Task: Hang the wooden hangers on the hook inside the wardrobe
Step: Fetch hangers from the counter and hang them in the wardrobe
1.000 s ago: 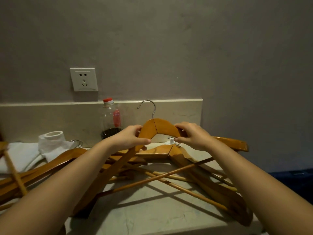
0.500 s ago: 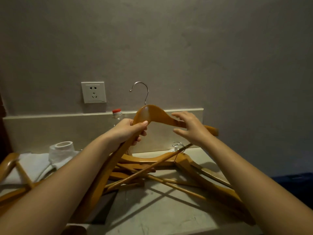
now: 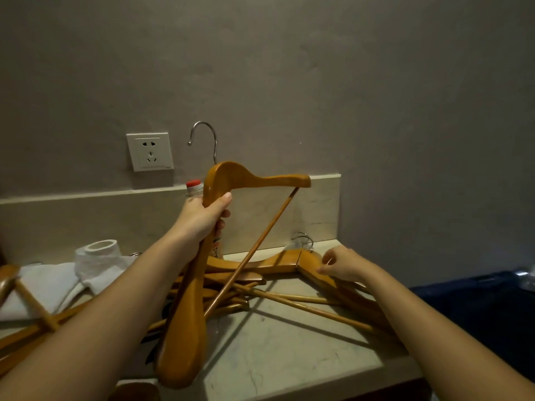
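head view: left hand (image 3: 202,219), fingers clenched round a raised hanger (image 3: 260,179) above the desk (image 3: 289,357). right hand (image 3: 343,263) curls onto the pile (image 3: 278,263); i cannot tell if it grips. best to lift the next one by its neck, clear of crossed bars.

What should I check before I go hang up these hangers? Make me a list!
1. Left hand grips raised hanger: ok.
2. Its metal hook points up, snagged on nothing: ok.
3. Raised hanger free of the pile: cannot tell, lower end overlaps it.
4. Right hand holds the next hanger firmly: cannot tell, fingers rest on it.
5. Wardrobe hook in sight: not ok.
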`<state>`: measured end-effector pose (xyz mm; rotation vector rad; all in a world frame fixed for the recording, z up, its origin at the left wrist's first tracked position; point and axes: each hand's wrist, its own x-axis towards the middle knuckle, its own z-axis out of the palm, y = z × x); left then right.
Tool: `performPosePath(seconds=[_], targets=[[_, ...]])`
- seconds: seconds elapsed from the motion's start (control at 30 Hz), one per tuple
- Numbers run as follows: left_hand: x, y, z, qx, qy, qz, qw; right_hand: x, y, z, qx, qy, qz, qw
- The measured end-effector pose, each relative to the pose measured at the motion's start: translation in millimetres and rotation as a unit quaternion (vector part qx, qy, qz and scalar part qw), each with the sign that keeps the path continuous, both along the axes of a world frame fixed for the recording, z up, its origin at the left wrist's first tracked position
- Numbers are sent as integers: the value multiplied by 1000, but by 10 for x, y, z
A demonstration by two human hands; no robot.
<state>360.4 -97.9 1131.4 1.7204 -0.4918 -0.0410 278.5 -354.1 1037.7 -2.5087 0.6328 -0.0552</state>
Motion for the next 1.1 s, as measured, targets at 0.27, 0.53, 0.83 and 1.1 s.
performPosePath(seconds=[0.27, 0.53, 0.83, 1.1], targets=[[-50, 106, -65, 11, -20, 3, 1000, 139, 23, -161, 34, 81, -37, 995], [-32, 172, -61, 13, -28, 21, 999, 69, -25, -228, 134, 12, -39, 990], [-117, 238, 25, -15, -19, -5, 1000, -203, -108, -37, 246, -18, -36, 968], [-386, 426, 27, -24, -33, -63, 997, -723, 128, 175, 409, -105, -71, 904]])
